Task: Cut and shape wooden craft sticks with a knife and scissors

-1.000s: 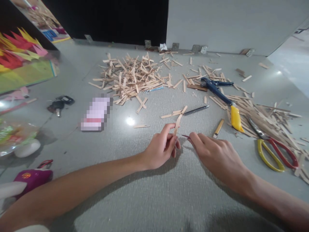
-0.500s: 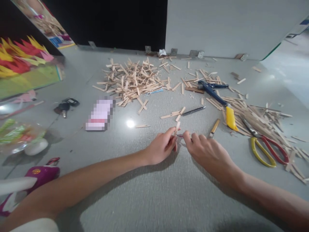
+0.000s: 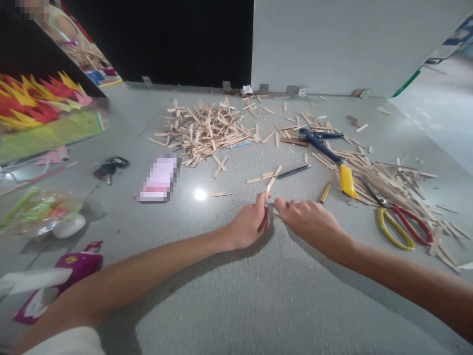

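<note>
My left hand (image 3: pixel 248 224) is closed in a pinch around a small wooden craft stick (image 3: pixel 268 191), which stands up from the fingertips. Close beside it, my right hand (image 3: pixel 301 214) is closed on a thin metal-tipped tool (image 3: pixel 271 203), its tip against or very near the stick; its kind is mostly hidden by the fingers. Just beyond the hands, a few pale craft sticks (image 3: pixel 261 176) lie by a black pen (image 3: pixel 294 171). A cutter with a tan handle (image 3: pixel 325 192) rests past my right knuckles.
Behind are a heap of craft sticks (image 3: pixel 207 128) and upright black and white boards (image 3: pixel 325 44). To the right lie a blue-and-yellow tool (image 3: pixel 327 148), scissors (image 3: pixel 395 224) and more sticks. Leftward are a phone (image 3: pixel 160 180), keys (image 3: pixel 110 169) and a purple-and-white device (image 3: pixel 74 268).
The view has shifted slightly. My right hand has moved in closer to my left, and the tool's tip now shows less between them. The stick stays in my left fingers.
</note>
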